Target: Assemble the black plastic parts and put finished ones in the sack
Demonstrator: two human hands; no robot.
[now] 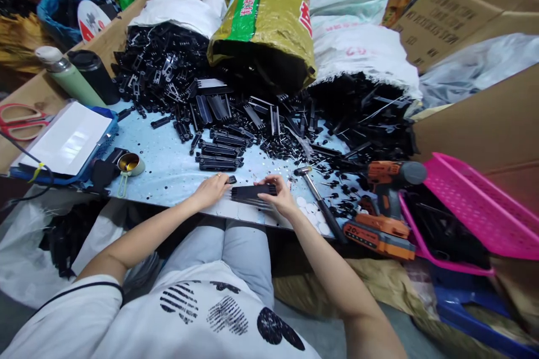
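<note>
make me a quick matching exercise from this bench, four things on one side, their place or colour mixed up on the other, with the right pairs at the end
Things:
1. hammer
2. drill
3. bottle
4. black part

Place or colour:
A. pale green, next to a black cup
B. held in the person's right hand
C. lying beside the white discs
D. orange and black, beside the pink basket

Right pairs: 1-C, 2-D, 3-A, 4-B
</note>
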